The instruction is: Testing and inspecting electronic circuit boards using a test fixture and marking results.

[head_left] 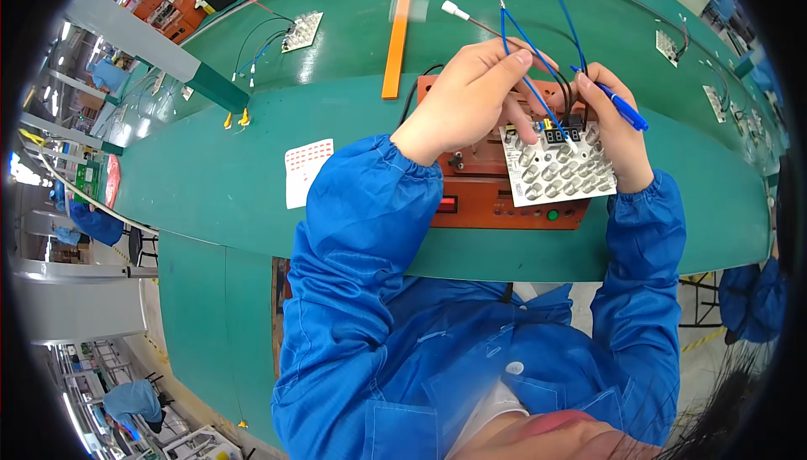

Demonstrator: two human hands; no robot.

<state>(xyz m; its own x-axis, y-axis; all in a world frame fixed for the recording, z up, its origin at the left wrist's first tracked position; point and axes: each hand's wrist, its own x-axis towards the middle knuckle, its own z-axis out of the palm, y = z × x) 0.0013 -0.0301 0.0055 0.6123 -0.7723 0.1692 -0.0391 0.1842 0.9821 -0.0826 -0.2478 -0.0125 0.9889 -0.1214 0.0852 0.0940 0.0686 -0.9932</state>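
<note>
A white circuit board [559, 166] with rows of round metallic contacts and a small black digit display [563, 134] is held tilted above an orange-red test fixture [504, 201]. My left hand [475, 81] is closed around the board's wires, thumb and forefinger at the blue wires [538, 90], with one fingertip against the board's left edge. My right hand [618, 119] grips a blue pen [620, 105] and is also at the board's right edge beside the black wires. A white connector [456, 10] sticks out beyond my left hand. The fingers partly hide the wires and the fixture's top.
A card with red marks [309, 172] lies left on the green table [227, 140]. An orange strip [398, 31] runs away from me. Other wired boards lie at the far left [303, 31] and right [667, 46]. A grey post [160, 39] stands at left.
</note>
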